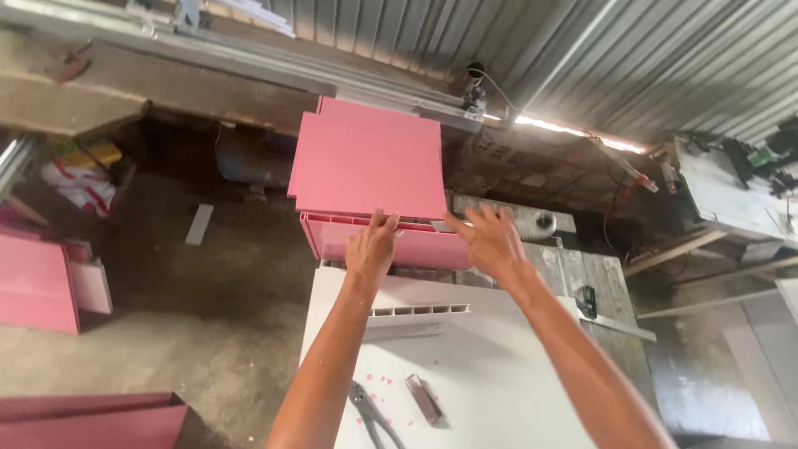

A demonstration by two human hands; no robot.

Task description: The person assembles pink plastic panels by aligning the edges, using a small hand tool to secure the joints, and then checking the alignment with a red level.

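While both arms reach far across the white counter (499, 391), the left hand (371, 247) grips the near edge of a pink panel (370, 158), fingers curled over it. The right hand (490, 239) is spread open with fingers splayed, just at the same edge; whether it touches the panel I cannot tell. One flat pink panel lies on top of a pink hollow-core piece (399, 243) at the counter's far end. On the counter lie one white hollow-core strip (420, 311), one pair of pliers (370, 411), one small metal piece (423, 398) and scattered pink chips (381, 381). At the left stands one pink box (37, 283), and another pink board (91, 420) lies near left. Corrugated metal wall (598, 58) runs along the far right.
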